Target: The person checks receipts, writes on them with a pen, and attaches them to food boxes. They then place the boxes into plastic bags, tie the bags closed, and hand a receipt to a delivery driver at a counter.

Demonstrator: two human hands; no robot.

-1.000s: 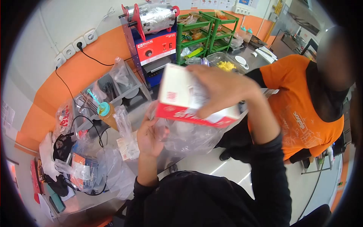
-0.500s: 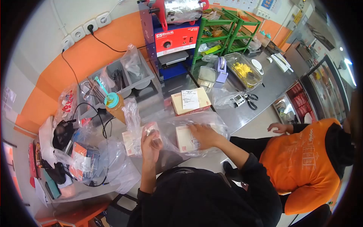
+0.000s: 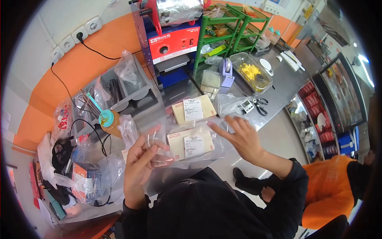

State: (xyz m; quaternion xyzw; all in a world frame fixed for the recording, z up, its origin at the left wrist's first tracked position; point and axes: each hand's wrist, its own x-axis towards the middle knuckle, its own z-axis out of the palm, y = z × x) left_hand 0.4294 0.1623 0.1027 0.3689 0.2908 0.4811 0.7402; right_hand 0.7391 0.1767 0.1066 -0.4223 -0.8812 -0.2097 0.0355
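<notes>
My left hand (image 3: 140, 161) is closed on the crumpled edge of a clear plastic bag (image 3: 160, 148). The bag's film spreads around a cream cardboard box (image 3: 173, 148), which lies flat near the counter's front edge with a printed receipt (image 3: 193, 146) on its top. Above and to the right of this box, my right hand (image 3: 247, 139) is open, fingers spread and empty. Just behind sits a second cream box (image 3: 179, 112), also bearing a receipt (image 3: 193, 109). A sliver of another pale box (image 3: 124, 154) shows left of my left hand, mostly hidden.
A sealing machine (image 3: 174, 44) stands at the back beside green racks (image 3: 221, 30). Left are a grey cutlery bin (image 3: 137, 89) and a jar with a turquoise lid (image 3: 106, 118). Scissors (image 3: 260, 107) lie right. A person in orange (image 3: 330, 187) is close on my right.
My right hand has lifted off the front box and moved right, its fingers spreading and uncovering the receipt. My left hand has shifted slightly left with the plastic. The person in orange has moved lower right.
</notes>
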